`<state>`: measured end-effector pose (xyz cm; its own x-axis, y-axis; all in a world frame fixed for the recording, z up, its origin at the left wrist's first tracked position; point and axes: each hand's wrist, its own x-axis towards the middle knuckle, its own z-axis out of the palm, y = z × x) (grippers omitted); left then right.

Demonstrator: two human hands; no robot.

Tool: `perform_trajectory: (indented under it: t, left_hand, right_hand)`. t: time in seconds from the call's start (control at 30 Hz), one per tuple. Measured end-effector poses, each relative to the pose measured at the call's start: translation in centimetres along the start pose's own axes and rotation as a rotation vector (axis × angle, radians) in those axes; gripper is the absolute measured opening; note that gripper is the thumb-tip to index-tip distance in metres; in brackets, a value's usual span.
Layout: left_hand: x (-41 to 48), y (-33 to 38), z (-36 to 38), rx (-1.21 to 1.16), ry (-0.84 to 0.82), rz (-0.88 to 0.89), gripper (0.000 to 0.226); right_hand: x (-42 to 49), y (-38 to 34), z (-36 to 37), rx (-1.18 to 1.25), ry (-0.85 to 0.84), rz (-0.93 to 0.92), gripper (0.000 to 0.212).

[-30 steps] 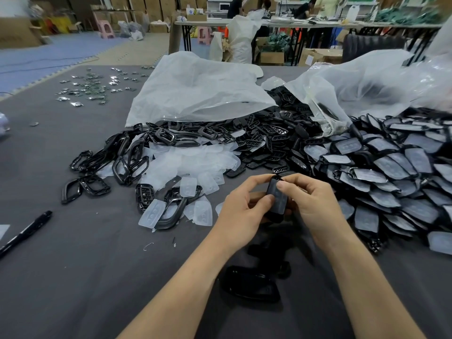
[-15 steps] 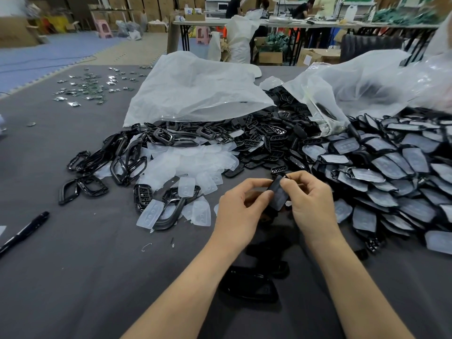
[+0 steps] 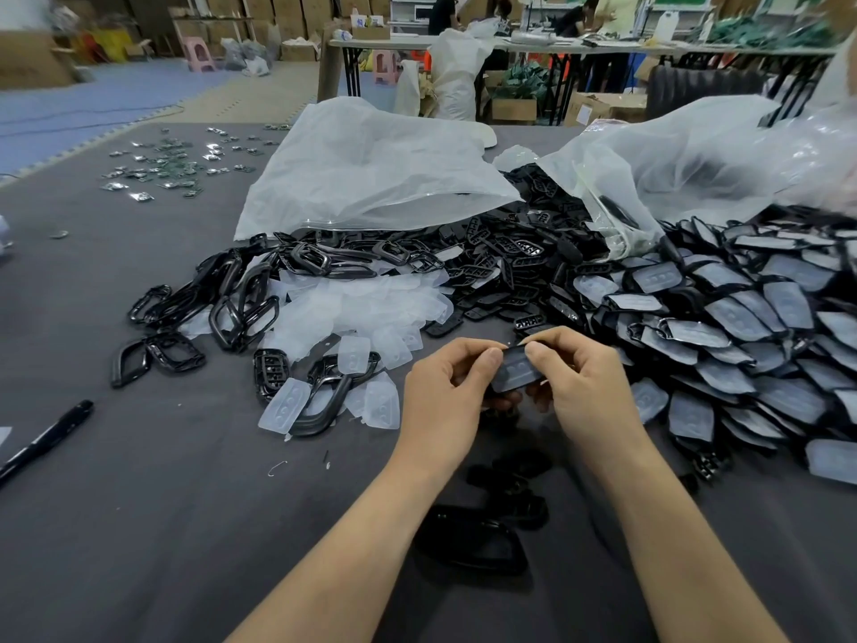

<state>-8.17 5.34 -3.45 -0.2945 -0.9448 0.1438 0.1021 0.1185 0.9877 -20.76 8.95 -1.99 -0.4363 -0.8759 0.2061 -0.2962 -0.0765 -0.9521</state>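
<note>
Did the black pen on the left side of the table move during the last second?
No. The black pen lies in the same spot on the grey table, equally far left of the clear pad.

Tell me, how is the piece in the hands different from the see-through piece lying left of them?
The held piece looks dark grey; the see-through pad looks milky white. The held piece is up off the table, pinched between the left hand and the right hand; the see-through pad lies untouched against a black frame. Both share a rounded, tapered shape with small button bumps.
</note>
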Motion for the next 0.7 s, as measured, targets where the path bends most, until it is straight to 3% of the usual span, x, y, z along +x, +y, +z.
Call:
perform_trajectory:
  t: [0.1,0.33,0.7]
  left_hand:
    - [-0.1,0.3,0.09,-0.185,-0.04,-0.046,0.01]
    - [-0.04,0.42,0.2,-0.299,-0.091,-0.053,0.017]
    - [0.02,0.28,0.07,-0.22,-0.109,-0.077,0.024]
  right_hand:
    - [0.05,-0.05,-0.03,0.04,0.054,-0.016,0.022]
    - [0.01,-0.42,0.0,0.129,0.051,0.009,0.02]
    - [-0.21,0.02,0.1,0.029,0.009,0.041,0.019]
